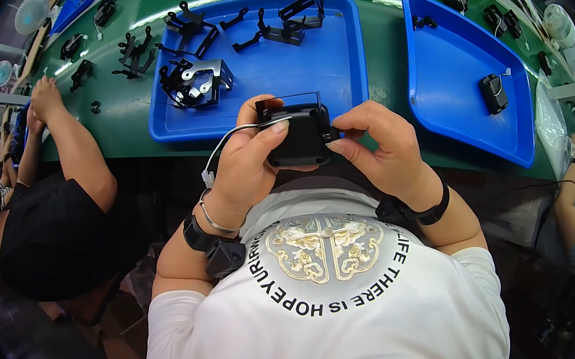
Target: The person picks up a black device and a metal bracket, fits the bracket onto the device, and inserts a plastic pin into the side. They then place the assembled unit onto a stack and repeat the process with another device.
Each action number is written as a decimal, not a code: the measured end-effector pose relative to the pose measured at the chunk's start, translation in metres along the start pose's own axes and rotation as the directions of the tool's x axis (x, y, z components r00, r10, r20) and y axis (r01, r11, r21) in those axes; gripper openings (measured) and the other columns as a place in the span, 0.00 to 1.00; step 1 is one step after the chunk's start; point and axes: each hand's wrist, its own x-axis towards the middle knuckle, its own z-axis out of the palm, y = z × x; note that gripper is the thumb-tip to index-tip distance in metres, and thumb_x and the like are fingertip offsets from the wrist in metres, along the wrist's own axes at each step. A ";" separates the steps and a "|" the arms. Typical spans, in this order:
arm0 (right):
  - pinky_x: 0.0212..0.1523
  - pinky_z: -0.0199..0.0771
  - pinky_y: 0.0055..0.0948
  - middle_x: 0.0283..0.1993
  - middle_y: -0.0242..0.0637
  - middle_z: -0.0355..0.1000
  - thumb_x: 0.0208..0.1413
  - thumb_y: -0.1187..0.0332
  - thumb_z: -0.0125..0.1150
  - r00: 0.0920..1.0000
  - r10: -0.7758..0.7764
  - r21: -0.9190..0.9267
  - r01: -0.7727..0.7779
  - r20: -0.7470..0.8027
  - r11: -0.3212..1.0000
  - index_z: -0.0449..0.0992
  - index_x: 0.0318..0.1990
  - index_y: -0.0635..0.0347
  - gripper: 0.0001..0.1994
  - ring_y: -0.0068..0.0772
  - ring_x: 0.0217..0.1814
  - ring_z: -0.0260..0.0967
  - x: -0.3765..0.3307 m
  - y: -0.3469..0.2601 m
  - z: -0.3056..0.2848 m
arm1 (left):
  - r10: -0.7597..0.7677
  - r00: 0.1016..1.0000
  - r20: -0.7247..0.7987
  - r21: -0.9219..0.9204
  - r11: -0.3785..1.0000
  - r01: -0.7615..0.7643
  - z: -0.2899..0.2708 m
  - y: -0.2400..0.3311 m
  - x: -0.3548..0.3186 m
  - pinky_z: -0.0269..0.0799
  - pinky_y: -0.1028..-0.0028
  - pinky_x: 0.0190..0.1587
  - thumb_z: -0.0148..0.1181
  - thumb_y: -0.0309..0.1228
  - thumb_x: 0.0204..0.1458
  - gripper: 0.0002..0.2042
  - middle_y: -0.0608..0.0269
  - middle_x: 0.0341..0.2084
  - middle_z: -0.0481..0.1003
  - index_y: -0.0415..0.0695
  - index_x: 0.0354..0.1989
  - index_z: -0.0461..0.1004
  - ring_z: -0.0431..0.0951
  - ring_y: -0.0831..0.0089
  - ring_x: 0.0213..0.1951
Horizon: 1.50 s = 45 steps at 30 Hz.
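A black, square-bodied housing (302, 140) is held up in front of my chest, above the near edge of the blue tray. My left hand (246, 163) grips its left side, thumb on the face, fingers behind. From under that thumb a white cable (226, 138) loops down to a small white plug (209, 179) by my wrist. A thin black bracket (303, 95) frames the housing's upper edge. At the right side, my right hand (387, 147) pinches a small black part (331, 134) between thumb and index finger, against the housing. Its exact shape is partly hidden.
The blue tray (302, 57) holds several black metal brackets (200, 83). In a second blue tray (459, 39) at right lies another black housing (493, 94). More black parts (135, 55) lie on the green table (122, 127). Co-workers' arms (76, 125) reach in at both sides.
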 end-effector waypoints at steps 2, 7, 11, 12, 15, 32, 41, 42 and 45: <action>0.28 0.68 0.22 0.30 0.38 0.70 0.42 0.77 0.65 0.999 0.032 0.023 -0.032 -0.005 0.999 0.73 0.33 0.65 0.09 0.29 0.28 0.68 -0.001 -0.001 0.001 | 0.033 0.999 0.016 0.011 0.999 -0.033 0.003 0.000 -0.001 0.75 0.60 0.42 0.47 0.26 0.54 0.18 0.57 0.45 0.64 0.46 0.52 0.53 0.72 0.66 0.44; 0.24 0.63 0.21 0.26 0.36 0.68 0.48 0.70 0.62 0.993 0.110 0.042 -0.108 -0.042 0.993 0.71 0.29 0.66 0.08 0.27 0.23 0.63 -0.003 0.002 0.005 | 0.161 0.987 -0.003 0.059 0.985 -0.161 0.003 -0.010 0.001 0.71 0.70 0.47 0.47 0.24 0.54 0.19 0.59 0.45 0.64 0.46 0.53 0.52 0.70 0.71 0.45; 0.22 0.58 0.21 0.23 0.33 0.64 0.54 0.64 0.56 0.985 0.168 0.033 -0.166 -0.047 0.986 0.69 0.26 0.65 0.12 0.24 0.21 0.58 -0.006 0.007 0.010 | 0.231 0.972 0.043 0.075 0.969 -0.233 0.003 -0.013 0.002 0.66 0.77 0.48 0.51 0.22 0.51 0.21 0.62 0.44 0.65 0.45 0.53 0.54 0.68 0.76 0.45; 0.21 0.57 0.21 0.22 0.33 0.62 0.56 0.63 0.54 0.975 0.220 0.079 -0.217 -0.034 0.973 0.68 0.25 0.64 0.14 0.23 0.20 0.56 -0.007 0.008 0.012 | 0.248 0.966 0.068 0.172 0.951 -0.256 0.004 -0.012 0.002 0.66 0.77 0.47 0.53 0.21 0.50 0.22 0.63 0.43 0.66 0.45 0.52 0.55 0.68 0.77 0.45; 0.21 0.56 0.21 0.21 0.31 0.60 0.58 0.61 0.51 0.962 0.273 0.110 -0.272 0.008 0.956 0.67 0.24 0.64 0.16 0.21 0.20 0.54 -0.006 0.008 0.011 | 0.273 0.954 0.125 0.359 0.884 -0.300 0.004 -0.013 0.003 0.66 0.78 0.46 0.55 0.19 0.47 0.23 0.64 0.42 0.67 0.44 0.52 0.56 0.68 0.78 0.44; 0.28 0.63 0.19 0.26 0.32 0.68 0.57 0.65 0.54 0.979 0.200 0.174 -0.190 -0.044 0.966 0.70 0.35 0.65 0.10 0.19 0.28 0.65 -0.003 0.005 0.005 | 0.253 0.967 0.015 0.112 0.961 -0.253 0.006 -0.013 0.010 0.71 0.76 0.46 0.59 0.18 0.46 0.23 0.62 0.41 0.68 0.44 0.50 0.57 0.71 0.75 0.43; 0.29 0.65 0.19 0.25 0.35 0.69 0.56 0.67 0.53 0.902 0.382 -0.009 -0.389 0.201 0.921 0.70 0.37 0.66 0.10 0.23 0.26 0.65 -0.006 0.012 -0.006 | 0.239 0.967 0.083 0.177 0.952 -0.250 0.005 -0.012 0.012 0.71 0.75 0.47 0.58 0.18 0.46 0.24 0.61 0.41 0.68 0.44 0.51 0.57 0.71 0.74 0.44; 0.29 0.65 0.19 0.25 0.35 0.69 0.56 0.67 0.53 0.902 0.382 -0.009 -0.388 0.201 0.921 0.70 0.37 0.66 0.10 0.23 0.26 0.65 -0.005 0.010 -0.005 | 0.242 0.967 0.084 0.163 0.954 -0.253 0.005 -0.012 0.013 0.71 0.75 0.47 0.58 0.18 0.46 0.24 0.61 0.42 0.68 0.44 0.51 0.57 0.71 0.74 0.44; 0.24 0.62 0.22 0.21 0.36 0.66 0.57 0.64 0.52 0.959 0.274 0.274 -0.245 -0.072 0.930 0.70 0.28 0.66 0.13 0.24 0.22 0.62 -0.002 0.001 0.002 | 0.250 0.967 0.053 0.133 0.958 -0.255 0.006 -0.011 0.013 0.70 0.75 0.47 0.58 0.18 0.46 0.24 0.61 0.41 0.68 0.44 0.51 0.57 0.71 0.75 0.43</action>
